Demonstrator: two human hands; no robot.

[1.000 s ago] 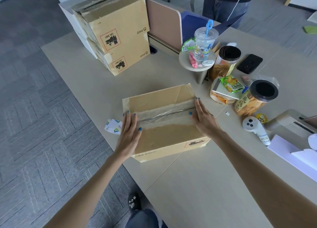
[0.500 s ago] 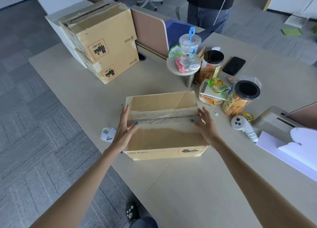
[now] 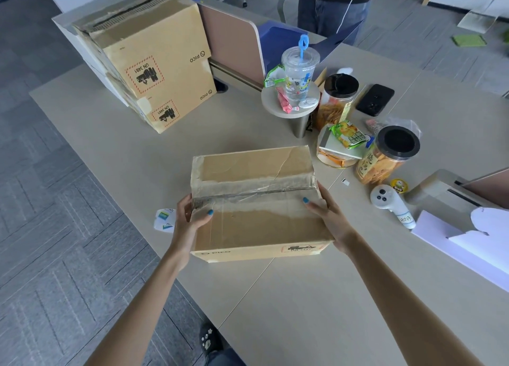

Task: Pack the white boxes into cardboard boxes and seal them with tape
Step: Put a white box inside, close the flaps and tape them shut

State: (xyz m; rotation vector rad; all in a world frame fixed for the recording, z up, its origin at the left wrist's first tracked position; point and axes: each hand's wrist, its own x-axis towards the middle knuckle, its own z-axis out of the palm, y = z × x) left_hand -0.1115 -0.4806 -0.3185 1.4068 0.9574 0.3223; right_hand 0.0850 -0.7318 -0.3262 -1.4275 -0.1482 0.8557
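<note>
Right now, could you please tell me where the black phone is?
In the head view, the black phone lies flat on the table's far right side, just right of the black-lidded snack jar that stands beside the clear cup.

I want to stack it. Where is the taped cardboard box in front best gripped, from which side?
At its two short ends, one hand from each side, where the left hand and right hand sit now: the cardboard box is wide, flat-topped and taped shut, too broad for one hand.
</note>
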